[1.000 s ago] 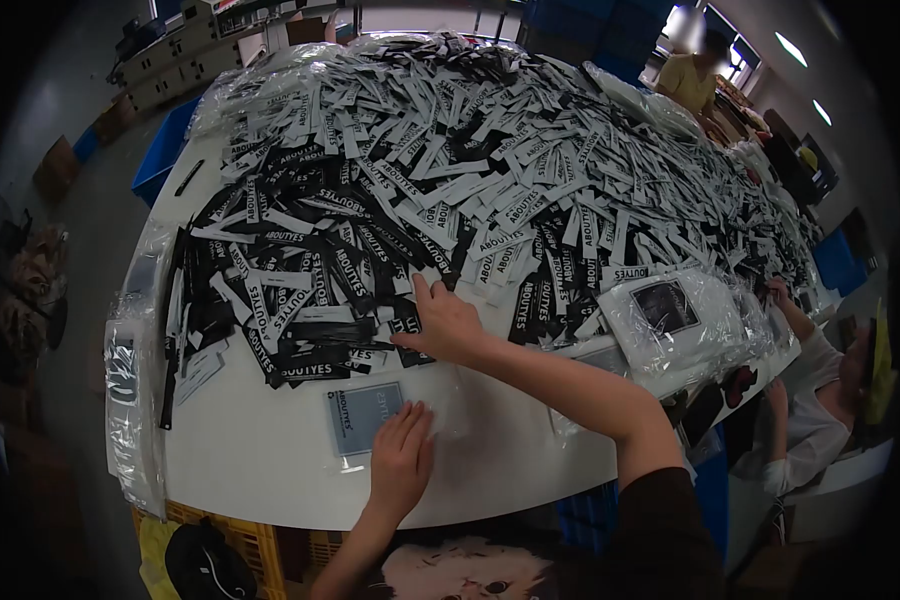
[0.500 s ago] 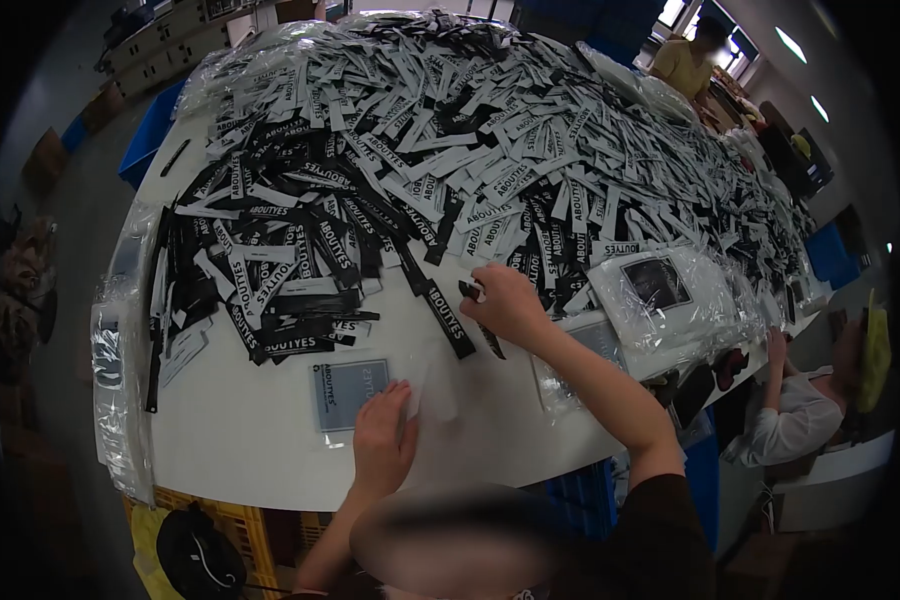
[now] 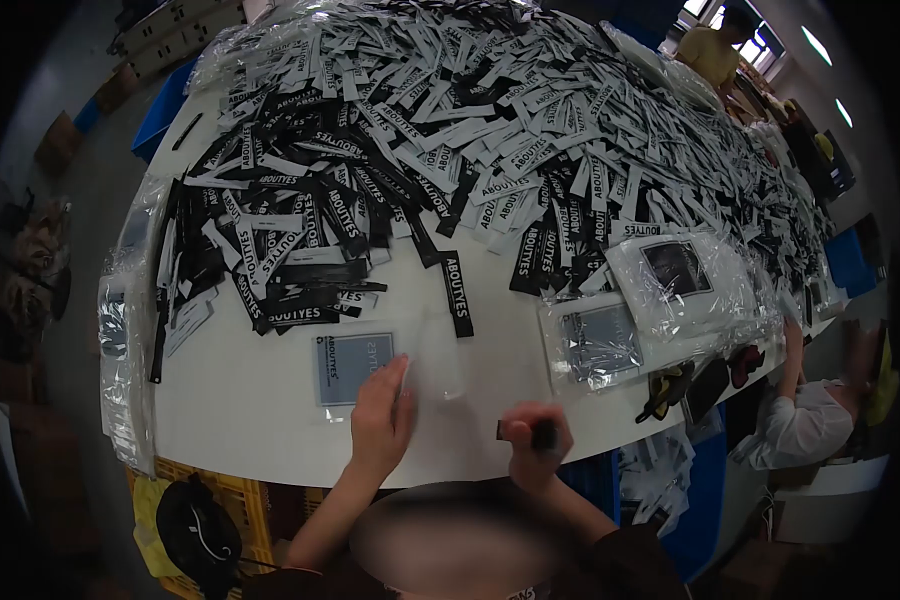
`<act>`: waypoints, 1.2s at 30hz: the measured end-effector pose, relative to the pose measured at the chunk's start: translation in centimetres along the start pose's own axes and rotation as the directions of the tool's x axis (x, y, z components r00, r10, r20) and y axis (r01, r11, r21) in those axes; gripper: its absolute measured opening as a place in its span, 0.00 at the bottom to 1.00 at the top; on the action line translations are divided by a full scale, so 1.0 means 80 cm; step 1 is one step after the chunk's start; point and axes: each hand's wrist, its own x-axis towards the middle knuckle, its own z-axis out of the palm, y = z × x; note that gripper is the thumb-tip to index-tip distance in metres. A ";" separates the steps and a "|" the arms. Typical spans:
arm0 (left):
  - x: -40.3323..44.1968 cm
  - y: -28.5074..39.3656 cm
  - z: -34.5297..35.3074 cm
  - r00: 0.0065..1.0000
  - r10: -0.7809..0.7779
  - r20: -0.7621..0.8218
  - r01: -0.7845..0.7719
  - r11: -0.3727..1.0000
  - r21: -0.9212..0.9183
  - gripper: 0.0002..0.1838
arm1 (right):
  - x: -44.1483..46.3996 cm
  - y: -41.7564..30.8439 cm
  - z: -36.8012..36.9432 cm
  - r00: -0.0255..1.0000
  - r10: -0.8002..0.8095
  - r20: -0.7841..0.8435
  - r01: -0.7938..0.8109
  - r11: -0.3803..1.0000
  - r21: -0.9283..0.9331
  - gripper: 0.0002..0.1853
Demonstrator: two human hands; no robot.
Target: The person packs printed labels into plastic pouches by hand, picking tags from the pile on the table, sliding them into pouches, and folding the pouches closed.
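Observation:
My left hand [image 3: 380, 415] lies at the right edge of a clear plastic bag [image 3: 345, 375] with a grey-blue printed panel, its fingers stretched out over the bag's edge. Near the table's front edge, my right hand [image 3: 537, 440] is curled around a small black strip [image 3: 543, 436], which is partly hidden by the fingers and blurred. Between the hands and the heap lies a single black ABOUTYES strip [image 3: 455, 292]. Beyond it spreads a large heap of black and white strips [image 3: 510, 130].
Clear packs of bags [image 3: 602, 340] lie right of my hands, and a plastic-wrapped stack [image 3: 128, 340] lines the left table edge. Black and red items [image 3: 745, 365] sit at the right edge. A co-worker [image 3: 805, 420] is at the right, another person [image 3: 712, 52] at the back right.
My right hand has moved from the heap toward the table's front edge with a black strip. One black strip now lies apart before the heap. My left hand stays at the bag.

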 end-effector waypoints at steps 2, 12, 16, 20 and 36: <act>-0.007 0.004 -0.005 0.987 -0.126 -0.102 0.112 0.985 -0.131 0.21 | -0.026 0.024 0.006 0.972 0.232 0.030 -0.233 0.971 0.055 0.10; -0.035 0.037 -0.010 0.992 0.094 0.088 -0.088 0.993 -0.075 0.26 | -0.025 0.016 0.018 0.840 0.541 0.045 -0.530 0.800 0.280 0.12; -0.027 0.044 -0.021 0.970 0.046 0.238 -0.008 0.987 -0.161 0.30 | 0.022 0.013 0.005 0.787 0.503 0.358 -0.521 0.852 -0.054 0.09; -0.011 0.053 -0.038 0.960 -0.010 0.280 0.065 0.980 -0.190 0.35 | 0.029 -0.008 0.013 0.715 0.526 0.461 -0.514 0.842 -0.163 0.05; -0.002 0.067 -0.018 0.707 -0.176 0.685 0.648 0.550 -0.528 0.13 | 0.029 -0.027 -0.012 0.918 0.393 0.051 -0.383 0.846 0.371 0.17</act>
